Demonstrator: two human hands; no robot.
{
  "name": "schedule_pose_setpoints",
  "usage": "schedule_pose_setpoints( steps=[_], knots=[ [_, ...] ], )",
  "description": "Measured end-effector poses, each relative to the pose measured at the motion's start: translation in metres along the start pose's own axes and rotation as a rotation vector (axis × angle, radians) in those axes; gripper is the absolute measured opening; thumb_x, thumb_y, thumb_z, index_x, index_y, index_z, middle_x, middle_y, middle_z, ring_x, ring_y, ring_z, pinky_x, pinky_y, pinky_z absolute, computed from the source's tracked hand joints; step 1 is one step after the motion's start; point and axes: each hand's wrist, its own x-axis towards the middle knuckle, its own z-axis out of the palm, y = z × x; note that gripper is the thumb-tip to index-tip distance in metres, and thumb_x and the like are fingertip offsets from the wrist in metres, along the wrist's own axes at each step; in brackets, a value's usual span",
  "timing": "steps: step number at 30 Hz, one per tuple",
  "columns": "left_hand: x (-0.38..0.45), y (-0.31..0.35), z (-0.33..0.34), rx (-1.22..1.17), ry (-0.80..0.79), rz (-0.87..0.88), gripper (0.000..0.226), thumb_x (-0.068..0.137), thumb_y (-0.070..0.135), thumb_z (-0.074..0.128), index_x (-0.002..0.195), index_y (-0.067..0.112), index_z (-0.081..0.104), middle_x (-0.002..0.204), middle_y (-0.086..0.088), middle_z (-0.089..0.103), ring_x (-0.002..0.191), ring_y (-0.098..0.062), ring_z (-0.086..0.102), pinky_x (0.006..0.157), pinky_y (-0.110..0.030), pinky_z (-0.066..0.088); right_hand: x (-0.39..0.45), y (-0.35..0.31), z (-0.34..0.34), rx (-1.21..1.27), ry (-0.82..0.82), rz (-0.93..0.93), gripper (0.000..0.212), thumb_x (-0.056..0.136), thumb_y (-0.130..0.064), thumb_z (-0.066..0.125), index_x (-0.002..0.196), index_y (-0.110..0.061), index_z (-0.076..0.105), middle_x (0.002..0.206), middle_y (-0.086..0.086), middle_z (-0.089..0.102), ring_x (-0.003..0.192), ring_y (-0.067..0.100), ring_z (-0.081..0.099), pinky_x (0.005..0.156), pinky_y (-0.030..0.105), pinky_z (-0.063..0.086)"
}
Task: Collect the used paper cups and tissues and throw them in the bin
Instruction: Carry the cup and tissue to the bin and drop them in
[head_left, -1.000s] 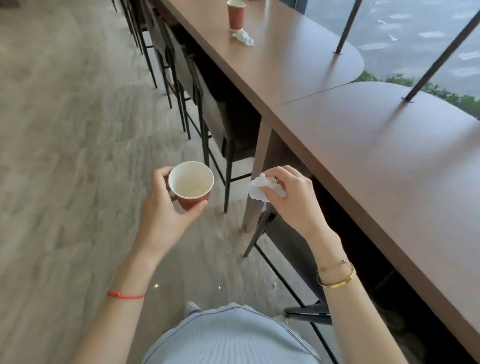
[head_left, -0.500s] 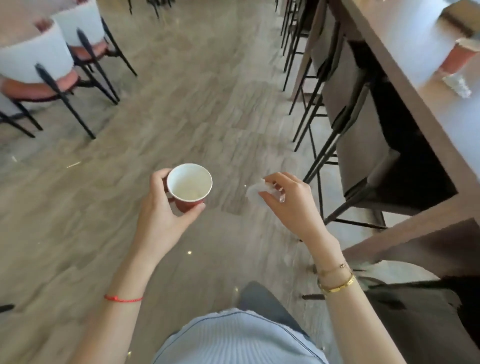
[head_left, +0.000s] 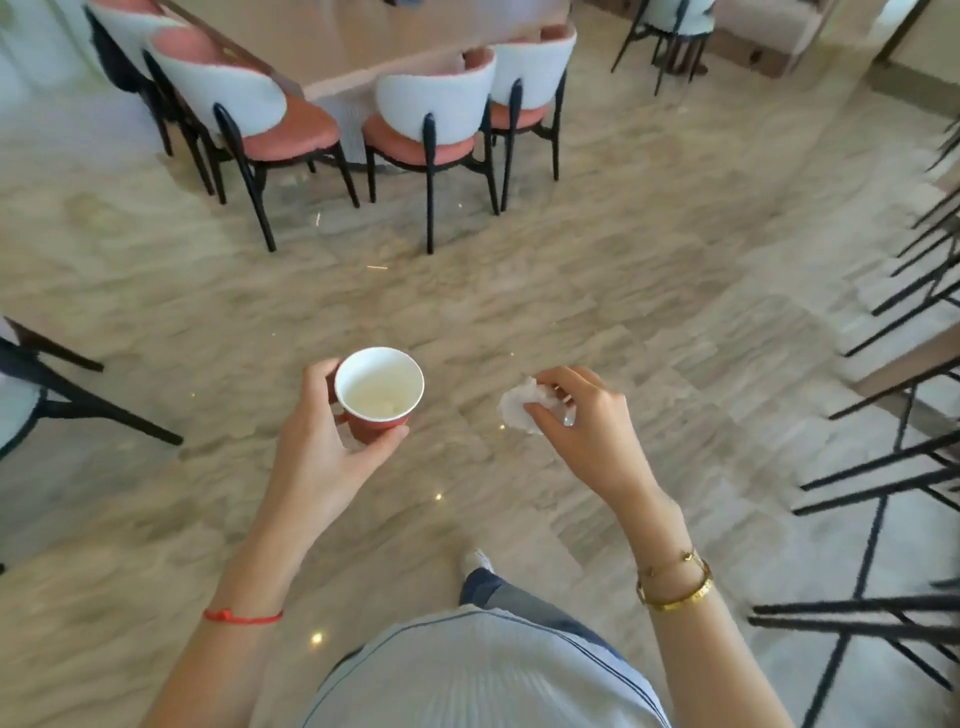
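My left hand (head_left: 322, 441) grips a red paper cup (head_left: 379, 389) upright by its side; the cup is white inside with a little pale liquid at the bottom. My right hand (head_left: 587, 421) pinches a crumpled white tissue (head_left: 519, 405) between fingers and thumb. Both are held out in front of me over a pale stone-patterned floor, about a hand's width apart. No bin is in view.
Several white-backed chairs with pink seats (head_left: 431, 114) stand around a table (head_left: 363, 36) straight ahead. Black stool legs (head_left: 893, 467) crowd the right edge. Another chair's legs (head_left: 62, 395) jut in at the left. Open floor (head_left: 519, 291) lies between.
The view has swung left, away from the long brown counter and its stools, toward the dining chairs. Both hands keep the same hold on the cup and the tissue.
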Motion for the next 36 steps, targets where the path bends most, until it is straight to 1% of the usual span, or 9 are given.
schedule_pose_setpoints(
  steps=[5, 11, 16, 21, 24, 27, 30, 33, 36],
  knots=[
    [0.068, -0.006, -0.002, 0.043, 0.217, -0.088, 0.075, 0.063, 0.019, 0.089, 0.123, 0.018, 0.043, 0.111, 0.012, 0.056, 0.092, 0.016, 0.055, 0.072, 0.003, 0.036, 0.121, -0.004, 0.027, 0.029, -0.154, -0.185, 0.021, 0.084, -0.015, 0.067, 0.105, -0.017, 0.065, 0.1, -0.005, 0.064, 0.086, 0.01, 0.058, 0.074, 0.023, 0.049],
    [0.127, -0.034, -0.018, 0.044, 0.373, -0.237, 0.078, 0.063, 0.02, 0.089, 0.126, 0.018, 0.043, 0.113, 0.009, 0.056, 0.094, -0.006, 0.059, 0.073, 0.0, 0.039, 0.231, -0.027, 0.082, 0.085, -0.31, -0.318, 0.022, 0.084, -0.015, 0.067, 0.106, -0.016, 0.066, 0.1, -0.005, 0.063, 0.084, 0.007, 0.057, 0.074, 0.019, 0.047],
    [0.184, -0.076, -0.04, 0.039, 0.455, -0.336, 0.078, 0.065, 0.025, 0.088, 0.127, 0.026, 0.041, 0.12, 0.011, 0.056, 0.1, -0.005, 0.06, 0.071, -0.002, 0.042, 0.311, -0.049, 0.144, 0.111, -0.393, -0.388, 0.023, 0.085, -0.016, 0.068, 0.108, -0.016, 0.066, 0.102, -0.007, 0.063, 0.085, 0.004, 0.056, 0.074, 0.007, 0.043],
    [0.267, -0.121, -0.08, 0.044, 0.524, -0.369, 0.074, 0.065, 0.031, 0.086, 0.118, 0.043, 0.036, 0.109, 0.033, 0.05, 0.095, 0.015, 0.054, 0.067, 0.001, 0.04, 0.399, -0.089, 0.215, 0.131, -0.46, -0.439, 0.022, 0.086, -0.016, 0.067, 0.108, -0.016, 0.066, 0.102, -0.006, 0.063, 0.085, 0.005, 0.056, 0.073, 0.007, 0.042],
    [0.321, -0.148, -0.117, 0.02, 0.56, -0.391, 0.072, 0.065, 0.03, 0.086, 0.115, 0.045, 0.036, 0.11, 0.033, 0.052, 0.097, 0.019, 0.052, 0.069, 0.001, 0.04, 0.458, -0.128, 0.255, 0.137, -0.497, -0.459, 0.021, 0.086, -0.018, 0.067, 0.107, -0.017, 0.066, 0.1, -0.007, 0.063, 0.086, 0.005, 0.056, 0.074, 0.009, 0.043],
    [0.375, -0.177, -0.156, 0.023, 0.578, -0.381, 0.072, 0.065, 0.028, 0.087, 0.116, 0.043, 0.037, 0.11, 0.033, 0.053, 0.098, 0.016, 0.053, 0.072, 0.0, 0.04, 0.516, -0.171, 0.295, 0.153, -0.492, -0.492, 0.021, 0.085, -0.018, 0.067, 0.106, -0.017, 0.066, 0.1, -0.006, 0.063, 0.087, 0.008, 0.058, 0.076, 0.018, 0.047],
    [0.428, -0.203, -0.191, 0.051, 0.579, -0.38, 0.075, 0.065, 0.029, 0.087, 0.118, 0.044, 0.035, 0.111, 0.034, 0.05, 0.098, 0.012, 0.055, 0.071, 0.001, 0.04, 0.569, -0.205, 0.329, 0.159, -0.476, -0.514, 0.021, 0.086, -0.018, 0.067, 0.107, -0.017, 0.066, 0.101, -0.005, 0.064, 0.087, 0.008, 0.058, 0.077, 0.014, 0.045],
    [0.476, -0.228, -0.22, 0.082, 0.571, -0.381, 0.075, 0.066, 0.026, 0.086, 0.124, 0.032, 0.038, 0.113, 0.02, 0.054, 0.097, -0.003, 0.059, 0.071, 0.0, 0.04, 0.614, -0.228, 0.362, 0.165, -0.481, -0.503, 0.022, 0.086, -0.016, 0.066, 0.108, -0.017, 0.066, 0.101, -0.006, 0.063, 0.088, 0.008, 0.057, 0.077, 0.014, 0.044],
    [0.52, -0.252, -0.246, 0.102, 0.575, -0.396, 0.077, 0.066, 0.023, 0.087, 0.126, 0.027, 0.039, 0.116, 0.013, 0.055, 0.098, -0.008, 0.057, 0.073, 0.0, 0.039, 0.656, -0.249, 0.396, 0.164, -0.496, -0.501, 0.022, 0.086, -0.014, 0.067, 0.108, -0.016, 0.066, 0.1, -0.006, 0.063, 0.088, 0.008, 0.057, 0.077, 0.014, 0.045]
  ],
)
